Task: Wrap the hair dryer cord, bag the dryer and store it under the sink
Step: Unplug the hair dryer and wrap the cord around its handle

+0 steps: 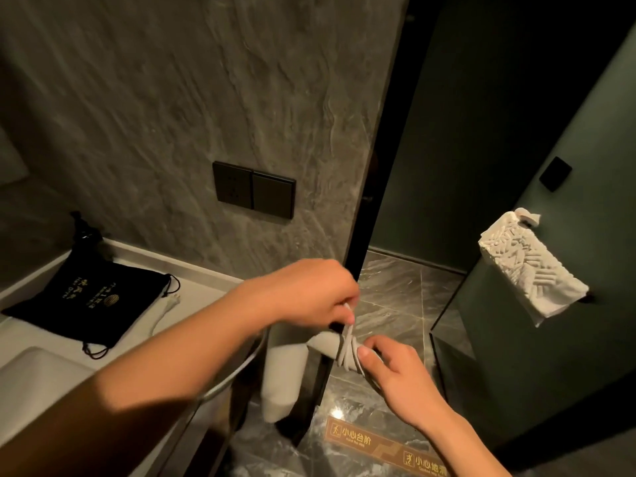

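A pale grey hair dryer [285,376] hangs in front of me past the counter's end, its barrel pointing down and its handle [325,344] sticking out to the right. Several turns of grey cord [349,352] lie around the handle. My left hand [309,290] pinches the cord just above the handle. My right hand [395,373] grips the handle's end, thumb pressed on the turns. The cord's white plug [171,303] rests on the counter. A black drawstring bag [86,299] with gold print lies flat on the counter at the left.
The white counter [199,290] runs along a grey stone wall with a dark socket and switch plate [254,190]. A white basin [31,370] sits at the lower left. A white towel [530,270] hangs on the right. Floor stickers [385,449] mark a step.
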